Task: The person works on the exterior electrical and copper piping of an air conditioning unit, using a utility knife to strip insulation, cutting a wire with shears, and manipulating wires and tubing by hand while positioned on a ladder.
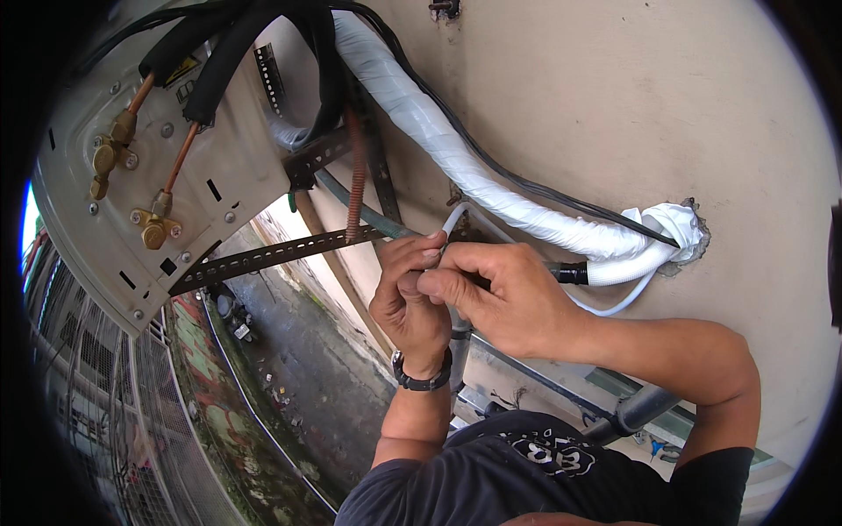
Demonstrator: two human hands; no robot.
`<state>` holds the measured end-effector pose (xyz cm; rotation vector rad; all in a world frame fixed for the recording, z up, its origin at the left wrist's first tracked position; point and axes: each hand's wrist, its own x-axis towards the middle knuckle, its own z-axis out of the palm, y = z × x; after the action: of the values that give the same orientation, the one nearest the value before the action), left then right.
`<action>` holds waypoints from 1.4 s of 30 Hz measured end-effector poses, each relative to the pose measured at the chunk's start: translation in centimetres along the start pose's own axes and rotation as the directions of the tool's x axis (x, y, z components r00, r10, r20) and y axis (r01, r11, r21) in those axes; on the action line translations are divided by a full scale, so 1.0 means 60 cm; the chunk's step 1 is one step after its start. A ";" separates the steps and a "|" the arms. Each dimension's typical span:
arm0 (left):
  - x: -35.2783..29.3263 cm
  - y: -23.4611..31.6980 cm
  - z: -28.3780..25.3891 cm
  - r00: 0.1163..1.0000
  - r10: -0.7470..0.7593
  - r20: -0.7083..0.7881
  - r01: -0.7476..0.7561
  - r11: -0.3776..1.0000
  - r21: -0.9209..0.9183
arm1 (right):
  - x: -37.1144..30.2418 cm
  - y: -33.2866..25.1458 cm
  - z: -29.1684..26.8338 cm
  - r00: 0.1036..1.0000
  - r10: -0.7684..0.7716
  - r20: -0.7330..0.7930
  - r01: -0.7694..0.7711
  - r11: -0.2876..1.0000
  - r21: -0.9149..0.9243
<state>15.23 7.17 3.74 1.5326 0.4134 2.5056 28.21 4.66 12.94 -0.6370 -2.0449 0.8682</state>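
A thin white cable [455, 216] bends down into my closed fingers, where its end is hidden. My left hand [408, 294], with a dark watch [423, 377] on its wrist, grips it from the left, fingertips upward. From the right, my right hand [513, 294] pinches at the same spot, thumb against curled index finger, touching my left fingers. Both hands are in front of the beige wall, below a thick pipe bundle [474, 171] wrapped in white tape. A white corrugated hose [624, 266] with a dark joint [568, 273] runs just right of my right hand.
At the upper left an outdoor air-conditioner unit [224, 167] with brass valves [155, 230] sits on a perforated metal bracket [272, 258]. Black cables [526, 184] run along the bundle to a wall hole [697, 245]. Far below lies an alley [307, 351]; a grey pipe [645, 410] is beneath my right arm.
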 end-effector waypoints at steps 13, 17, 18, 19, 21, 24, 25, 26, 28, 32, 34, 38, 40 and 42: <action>-0.019 -0.007 -0.005 0.995 -0.009 0.095 0.015 0.997 -0.069 | -0.013 0.007 -0.010 0.972 0.191 0.136 -0.208 0.970 0.127; -0.017 0.001 0.008 0.986 -0.159 0.052 0.167 0.942 -0.292 | -0.014 0.040 0.000 0.999 -0.029 0.029 0.027 0.996 0.081; -0.014 0.003 0.018 0.975 -0.218 0.039 0.217 0.904 -0.367 | -0.014 0.047 -0.001 0.996 -0.084 0.009 0.083 0.996 0.042; -0.004 0.019 0.020 0.955 -0.294 0.022 0.282 0.886 -0.368 | -0.011 0.040 0.003 0.992 -0.125 -0.004 0.125 0.992 -0.030; 0.018 0.033 0.025 0.917 -0.399 0.026 0.365 0.807 -0.464 | -0.005 0.025 0.005 0.978 -0.209 -0.028 0.200 0.962 -0.188; 0.030 0.025 0.018 0.859 -0.504 0.092 0.454 0.664 -0.594 | -0.007 0.038 0.012 0.937 -0.348 -0.026 0.325 0.896 -0.301; 0.033 0.025 0.014 0.851 -0.509 0.130 0.478 0.646 -0.596 | -0.006 0.041 0.008 0.920 -0.392 -0.009 0.366 0.869 -0.334; 0.034 0.025 0.011 0.841 -0.513 0.169 0.502 0.626 -0.597 | -0.008 0.042 0.006 0.919 -0.395 0.007 0.374 0.866 -0.332; 0.030 0.025 0.007 0.847 -0.499 0.183 0.487 0.591 -0.643 | -0.013 0.038 0.001 0.912 -0.408 0.034 0.395 0.855 -0.336; 0.015 0.024 0.009 0.891 -0.413 0.186 0.419 0.596 -0.685 | -0.002 0.019 -0.007 0.966 -0.259 -0.010 0.254 0.953 -0.163; 0.005 0.068 0.055 0.859 -0.506 0.085 0.446 0.654 -0.612 | 0.002 0.013 -0.023 0.989 -0.141 -0.040 0.131 0.972 -0.194; -0.013 0.036 0.019 0.817 -0.556 0.151 0.542 0.654 -0.528 | 0.000 0.035 -0.012 0.987 -0.159 0.030 0.161 0.957 -0.241; -0.014 0.030 0.009 0.804 -0.587 0.095 0.539 0.654 -0.530 | 0.002 0.057 -0.001 0.931 -0.362 0.030 0.343 0.848 -0.404; -0.001 0.016 -0.004 0.796 -0.589 0.144 0.546 0.593 -0.592 | 0.002 0.061 0.004 0.882 -0.468 0.053 0.432 0.759 -0.488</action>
<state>15.02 6.22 3.90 0.8650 0.0509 1.8920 28.44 7.02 10.13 -0.3891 -2.2262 0.0318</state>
